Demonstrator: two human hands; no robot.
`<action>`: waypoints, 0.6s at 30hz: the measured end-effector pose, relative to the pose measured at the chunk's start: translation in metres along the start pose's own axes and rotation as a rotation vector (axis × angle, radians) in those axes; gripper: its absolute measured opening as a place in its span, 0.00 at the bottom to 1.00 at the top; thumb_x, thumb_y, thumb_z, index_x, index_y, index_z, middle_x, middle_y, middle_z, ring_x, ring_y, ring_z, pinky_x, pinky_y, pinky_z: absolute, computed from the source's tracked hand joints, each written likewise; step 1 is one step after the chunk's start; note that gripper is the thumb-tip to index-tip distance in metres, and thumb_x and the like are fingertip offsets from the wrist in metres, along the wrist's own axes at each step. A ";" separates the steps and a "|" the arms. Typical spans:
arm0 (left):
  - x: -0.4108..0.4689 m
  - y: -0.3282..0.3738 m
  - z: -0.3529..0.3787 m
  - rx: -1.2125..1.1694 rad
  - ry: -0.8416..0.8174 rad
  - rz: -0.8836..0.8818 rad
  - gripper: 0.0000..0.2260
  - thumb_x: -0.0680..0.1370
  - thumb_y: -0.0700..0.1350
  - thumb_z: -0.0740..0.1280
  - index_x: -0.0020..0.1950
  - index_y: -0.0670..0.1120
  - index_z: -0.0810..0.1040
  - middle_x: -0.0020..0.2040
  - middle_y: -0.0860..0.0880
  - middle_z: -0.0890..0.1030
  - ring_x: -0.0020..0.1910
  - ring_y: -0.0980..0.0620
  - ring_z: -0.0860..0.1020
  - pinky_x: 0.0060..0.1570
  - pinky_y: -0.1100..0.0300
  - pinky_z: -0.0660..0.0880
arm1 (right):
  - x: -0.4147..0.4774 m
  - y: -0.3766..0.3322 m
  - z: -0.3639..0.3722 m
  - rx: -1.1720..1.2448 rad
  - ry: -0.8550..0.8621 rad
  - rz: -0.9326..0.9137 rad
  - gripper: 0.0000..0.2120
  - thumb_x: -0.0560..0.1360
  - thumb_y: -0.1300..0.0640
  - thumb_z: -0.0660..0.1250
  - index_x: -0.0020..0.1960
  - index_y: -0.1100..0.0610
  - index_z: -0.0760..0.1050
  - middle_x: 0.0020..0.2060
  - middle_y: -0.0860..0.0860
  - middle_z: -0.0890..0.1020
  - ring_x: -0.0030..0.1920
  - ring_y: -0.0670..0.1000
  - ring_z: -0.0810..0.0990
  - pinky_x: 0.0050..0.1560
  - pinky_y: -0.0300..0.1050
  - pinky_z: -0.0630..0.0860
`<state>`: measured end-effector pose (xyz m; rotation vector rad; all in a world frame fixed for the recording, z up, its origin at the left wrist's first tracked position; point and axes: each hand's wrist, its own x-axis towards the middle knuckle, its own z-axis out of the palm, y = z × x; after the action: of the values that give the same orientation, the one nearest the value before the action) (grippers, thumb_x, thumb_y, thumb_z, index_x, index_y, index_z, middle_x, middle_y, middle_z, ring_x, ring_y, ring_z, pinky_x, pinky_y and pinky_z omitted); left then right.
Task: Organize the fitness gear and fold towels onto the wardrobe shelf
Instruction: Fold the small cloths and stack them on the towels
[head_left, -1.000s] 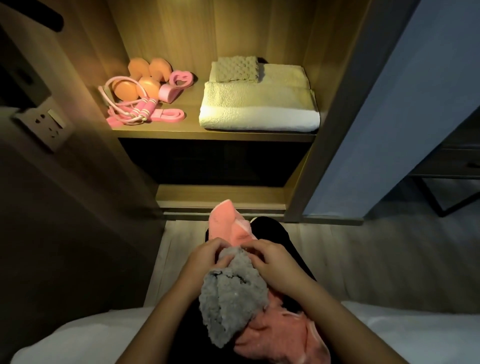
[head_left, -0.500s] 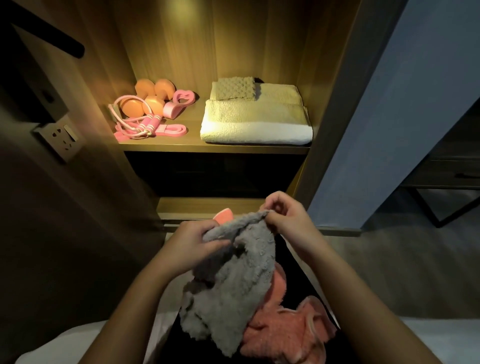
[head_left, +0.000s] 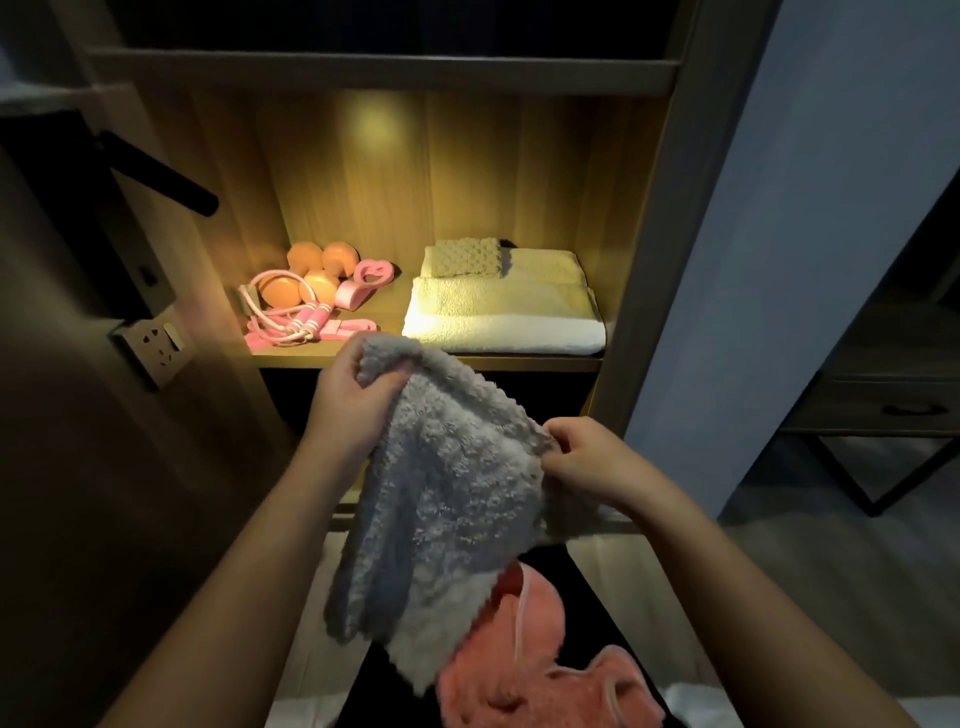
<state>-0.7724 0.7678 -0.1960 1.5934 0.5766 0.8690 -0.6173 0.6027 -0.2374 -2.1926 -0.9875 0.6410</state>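
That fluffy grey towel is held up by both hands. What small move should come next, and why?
Probably bring the right hand across to the left hand, folding the fluffy grey towel in half. Each hand pinches a top corner, the cloth hangs open and unfolded, and the lit wooden shelf already holds neatly folded cream towels.

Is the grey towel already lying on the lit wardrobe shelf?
No, the grey towel hangs in front of the shelf, gripped at its upper edge by the left hand and the right hand.
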 end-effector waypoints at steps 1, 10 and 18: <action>0.005 0.008 -0.001 -0.001 0.020 0.026 0.08 0.79 0.40 0.67 0.49 0.54 0.76 0.45 0.55 0.80 0.39 0.65 0.80 0.38 0.67 0.78 | 0.001 -0.001 -0.005 -0.033 0.008 0.013 0.05 0.74 0.62 0.63 0.39 0.58 0.74 0.35 0.51 0.79 0.37 0.50 0.78 0.37 0.45 0.73; 0.045 0.016 -0.022 0.055 0.143 0.082 0.04 0.81 0.44 0.64 0.52 0.51 0.78 0.46 0.51 0.81 0.43 0.57 0.80 0.45 0.59 0.77 | 0.013 -0.006 -0.061 0.048 0.220 -0.099 0.11 0.78 0.60 0.65 0.36 0.56 0.74 0.32 0.48 0.75 0.34 0.47 0.73 0.39 0.43 0.69; 0.080 -0.021 -0.008 0.091 0.111 -0.074 0.09 0.80 0.39 0.63 0.46 0.52 0.78 0.46 0.50 0.81 0.46 0.52 0.78 0.49 0.53 0.76 | 0.066 0.025 -0.074 0.527 0.435 -0.026 0.12 0.78 0.52 0.67 0.38 0.54 0.75 0.26 0.45 0.73 0.30 0.47 0.70 0.36 0.44 0.65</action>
<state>-0.7288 0.8382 -0.1985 1.6020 0.7594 0.8903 -0.5179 0.6159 -0.2165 -1.7389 -0.5408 0.3359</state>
